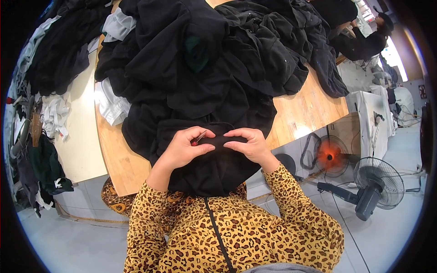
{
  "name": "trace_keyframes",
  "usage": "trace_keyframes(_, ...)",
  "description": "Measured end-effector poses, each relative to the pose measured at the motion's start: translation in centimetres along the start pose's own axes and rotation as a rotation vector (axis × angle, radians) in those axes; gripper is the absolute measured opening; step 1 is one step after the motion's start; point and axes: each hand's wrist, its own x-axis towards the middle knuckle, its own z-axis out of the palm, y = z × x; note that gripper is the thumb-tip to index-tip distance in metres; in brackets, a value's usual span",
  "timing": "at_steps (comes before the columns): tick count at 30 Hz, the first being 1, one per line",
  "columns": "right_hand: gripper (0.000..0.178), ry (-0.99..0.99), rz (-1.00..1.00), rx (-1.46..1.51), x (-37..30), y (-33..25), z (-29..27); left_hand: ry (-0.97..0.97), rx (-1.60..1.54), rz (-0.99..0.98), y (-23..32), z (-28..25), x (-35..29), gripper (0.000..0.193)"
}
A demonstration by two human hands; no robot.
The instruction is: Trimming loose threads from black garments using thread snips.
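A black garment (195, 175) hangs over the table's near edge and onto my lap. My left hand (187, 145) pinches a fold of it between thumb and fingers. Tucked in that same hand is a small tool with a red part and a metal tip (195, 141), mostly hidden by the fingers; it looks like thread snips. Opposite, my right hand (250, 144) grips the fold with thumb and forefinger, a short span of cloth stretched between the two hands. A dark green patch (196, 53) shows among the black cloth farther up.
More black garments (268, 41) are heaped across the wooden table (309, 107). White cloth (111, 103) lies at the pile's left, near a cream board (77, 145). Two fans (378, 184) stand on the right. A person in dark clothes (364, 43) is at the far right.
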Motion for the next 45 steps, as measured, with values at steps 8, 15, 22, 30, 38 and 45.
trace_keyframes(8, 0.018, -0.002, -0.135, -0.086, 0.1, 0.5, 0.4, 0.005, 0.148, 0.125, 0.1, 0.1, 0.3, 0.027)
trace_keyframes(15, 0.017, 0.011, -0.061, -0.009, -0.1, 0.4, 0.5, 0.235, 0.578, 0.514, 1.2, 2.0, 0.5, 0.026)
trace_keyframes(22, 0.016, 0.002, -0.091, -0.059, -0.1, 0.5, 0.5, 0.168, 0.78, 0.56, 2.6, 2.9, 0.9, 0.024)
trace_keyframes(30, 0.017, 0.023, -0.045, 0.005, -0.1, 0.1, 0.4, 0.119, 0.315, 0.305, 0.6, 2.8, 1.8, 0.011)
trace_keyframes(38, 0.017, 0.01, 0.071, 0.136, 0.2, 0.0, 0.4, 0.064, -0.369, -0.157, -0.2, 2.8, 1.8, 0.015)
trace_keyframes(45, 0.017, 0.006, 0.089, 0.138, 0.3, 0.0, 0.4, 0.096, -0.429, -0.125, 0.8, 1.8, 1.5, 0.012)
